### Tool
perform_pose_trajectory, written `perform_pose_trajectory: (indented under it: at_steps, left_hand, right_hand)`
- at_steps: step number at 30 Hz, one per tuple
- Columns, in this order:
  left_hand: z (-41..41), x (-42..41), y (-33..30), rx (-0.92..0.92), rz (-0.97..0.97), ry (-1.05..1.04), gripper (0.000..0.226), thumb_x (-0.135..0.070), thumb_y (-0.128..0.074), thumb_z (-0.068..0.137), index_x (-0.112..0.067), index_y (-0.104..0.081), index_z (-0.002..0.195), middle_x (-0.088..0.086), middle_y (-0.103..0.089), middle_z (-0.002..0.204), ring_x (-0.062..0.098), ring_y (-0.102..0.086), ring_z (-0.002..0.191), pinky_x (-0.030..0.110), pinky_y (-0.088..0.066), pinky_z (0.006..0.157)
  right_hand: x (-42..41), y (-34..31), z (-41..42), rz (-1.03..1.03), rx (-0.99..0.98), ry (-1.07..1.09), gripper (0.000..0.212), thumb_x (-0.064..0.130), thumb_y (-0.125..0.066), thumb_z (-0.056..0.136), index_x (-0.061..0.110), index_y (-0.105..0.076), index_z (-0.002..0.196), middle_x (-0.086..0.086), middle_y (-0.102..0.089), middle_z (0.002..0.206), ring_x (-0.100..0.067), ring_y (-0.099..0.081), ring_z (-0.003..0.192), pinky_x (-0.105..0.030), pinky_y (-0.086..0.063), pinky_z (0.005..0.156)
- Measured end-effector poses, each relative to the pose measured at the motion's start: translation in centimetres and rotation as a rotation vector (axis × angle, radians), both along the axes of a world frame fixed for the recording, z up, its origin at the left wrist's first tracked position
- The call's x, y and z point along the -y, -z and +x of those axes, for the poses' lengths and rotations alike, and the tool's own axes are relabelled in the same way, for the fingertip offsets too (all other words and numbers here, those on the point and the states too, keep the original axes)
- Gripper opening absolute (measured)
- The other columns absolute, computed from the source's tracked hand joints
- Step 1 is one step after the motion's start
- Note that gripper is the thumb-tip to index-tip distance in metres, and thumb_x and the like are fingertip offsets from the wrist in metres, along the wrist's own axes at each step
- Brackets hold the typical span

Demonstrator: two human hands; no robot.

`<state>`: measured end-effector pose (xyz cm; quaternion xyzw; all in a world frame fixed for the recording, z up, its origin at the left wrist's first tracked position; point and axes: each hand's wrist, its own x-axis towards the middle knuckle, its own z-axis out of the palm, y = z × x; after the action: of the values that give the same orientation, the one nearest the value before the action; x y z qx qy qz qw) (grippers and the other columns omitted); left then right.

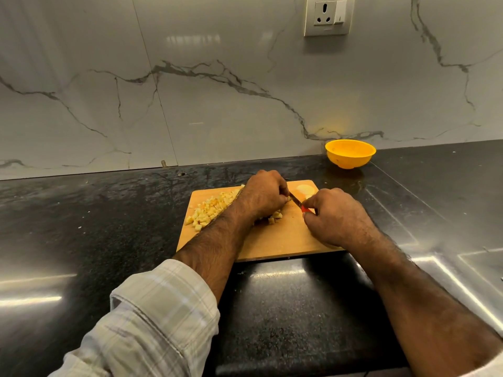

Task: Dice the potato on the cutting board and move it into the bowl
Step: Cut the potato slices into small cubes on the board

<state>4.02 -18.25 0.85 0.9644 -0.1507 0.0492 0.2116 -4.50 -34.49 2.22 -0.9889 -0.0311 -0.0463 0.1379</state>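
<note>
A wooden cutting board [283, 240] lies on the dark counter. A heap of diced potato [208, 210] covers its left part, and a few cubes [273, 217] lie under my left hand. My left hand [262, 194] is curled over a potato piece that it mostly hides. My right hand [336, 216] grips a knife [295, 200] by its red handle, the blade pointing toward my left fingers. A pale potato slice [306, 190] rests at the board's far right corner. The yellow bowl [350, 153] stands behind the board by the wall, with no pieces visible in it.
The black stone counter [109, 213] stretches left and right of the board. A steel sink surround [449, 227] lies to the right. The marble wall carries a socket [328, 14] above the bowl.
</note>
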Motion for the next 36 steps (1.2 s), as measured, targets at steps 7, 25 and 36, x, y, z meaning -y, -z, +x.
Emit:
perform_pose_trajectory:
  at_steps: [7, 25, 36]
  left_hand:
    - [0.0, -0.1, -0.4, -0.007, -0.019, 0.018, 0.013, -0.017, -0.079, 0.093, -0.014, -0.082, 0.105, 0.000, -0.076, 0.108, 0.011, -0.067, 0.097, 0.037, -0.061, 0.095]
    - [0.8, -1.1, -0.1, 0.011, 0.055, -0.061, 0.007, -0.032, -0.079, 0.091, -0.028, -0.082, 0.096, -0.013, -0.075, 0.101, 0.011, -0.061, 0.108, 0.055, -0.036, 0.111]
    - [0.0, -2.0, -0.6, -0.012, 0.090, -0.097, 0.014, -0.030, -0.067, 0.095, -0.032, -0.081, 0.097, -0.015, -0.072, 0.111, 0.011, -0.056, 0.114, 0.052, -0.027, 0.105]
  right_hand:
    - [-1.8, -0.4, 0.0, -0.167, -0.048, -0.043, 0.034, 0.031, -0.063, 0.098, 0.024, -0.064, 0.131, -0.003, -0.063, 0.123, -0.022, -0.061, 0.107, -0.042, -0.058, 0.092]
    - [-1.8, -0.3, 0.0, -0.079, -0.036, -0.020, 0.036, 0.035, -0.063, 0.100, 0.026, -0.067, 0.134, 0.000, -0.067, 0.119, -0.018, -0.060, 0.099, -0.036, -0.060, 0.084]
    - [-2.0, 0.0, -0.4, -0.062, 0.076, -0.033, 0.035, 0.037, -0.055, 0.102, 0.027, -0.070, 0.133, 0.000, -0.070, 0.117, -0.015, -0.057, 0.091, -0.031, -0.053, 0.071]
